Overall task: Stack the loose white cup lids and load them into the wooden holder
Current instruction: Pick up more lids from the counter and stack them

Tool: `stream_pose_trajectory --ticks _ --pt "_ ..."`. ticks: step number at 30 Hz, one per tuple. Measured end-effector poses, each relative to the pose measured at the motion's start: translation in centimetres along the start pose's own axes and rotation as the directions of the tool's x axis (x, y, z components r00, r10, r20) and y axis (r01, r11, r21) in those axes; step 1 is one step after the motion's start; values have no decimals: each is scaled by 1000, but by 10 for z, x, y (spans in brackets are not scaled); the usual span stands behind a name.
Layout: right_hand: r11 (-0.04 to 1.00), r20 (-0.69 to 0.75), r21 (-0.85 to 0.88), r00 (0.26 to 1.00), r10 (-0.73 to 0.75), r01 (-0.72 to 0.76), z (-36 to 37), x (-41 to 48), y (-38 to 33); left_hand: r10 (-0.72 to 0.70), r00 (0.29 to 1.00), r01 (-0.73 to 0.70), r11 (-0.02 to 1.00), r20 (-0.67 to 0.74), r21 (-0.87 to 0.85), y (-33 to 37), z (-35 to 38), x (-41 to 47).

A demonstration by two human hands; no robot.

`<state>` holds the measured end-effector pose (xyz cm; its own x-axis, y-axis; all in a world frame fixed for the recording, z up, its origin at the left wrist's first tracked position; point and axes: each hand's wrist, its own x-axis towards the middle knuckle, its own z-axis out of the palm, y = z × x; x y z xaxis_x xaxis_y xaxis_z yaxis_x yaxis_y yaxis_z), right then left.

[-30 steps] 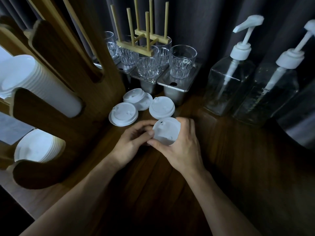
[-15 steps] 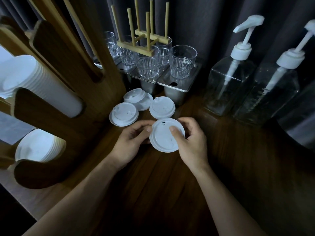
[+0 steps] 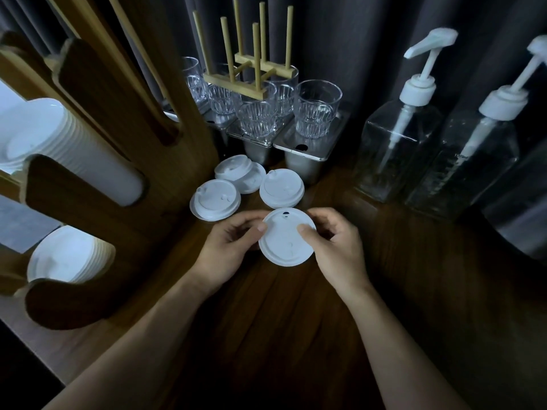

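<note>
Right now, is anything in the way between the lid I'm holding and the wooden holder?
Nothing visible. Left hand and right hand pinch the white lid; besides the left hand, only bare counter lies toward the wooden holder on the left.

Café drinks stn: syrup pump bottles (image 3: 408, 137), glasses (image 3: 315, 109) on steel tubs, wooden lid holder (image 3: 97, 184).

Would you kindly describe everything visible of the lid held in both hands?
The lid is round, white and plastic-looking, with a raised ring inside its rim and a small dark sip hole near its far edge. It faces the camera above the wooden counter, pinched by the left hand and right hand, thumbs on its face.
</note>
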<state>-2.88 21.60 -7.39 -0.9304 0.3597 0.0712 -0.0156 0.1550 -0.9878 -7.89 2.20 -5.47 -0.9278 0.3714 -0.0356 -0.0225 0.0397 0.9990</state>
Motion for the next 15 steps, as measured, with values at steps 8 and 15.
stream_pose_trajectory --ticks 8,15 --pt "989 55 131 997 58 -65 -17 0 -10 -42 996 39 998 -76 -42 2 7 6" --pt "980 -151 186 984 99 -70 -28 6 -7 150 973 -94 952 -174 291 -4 12 10"
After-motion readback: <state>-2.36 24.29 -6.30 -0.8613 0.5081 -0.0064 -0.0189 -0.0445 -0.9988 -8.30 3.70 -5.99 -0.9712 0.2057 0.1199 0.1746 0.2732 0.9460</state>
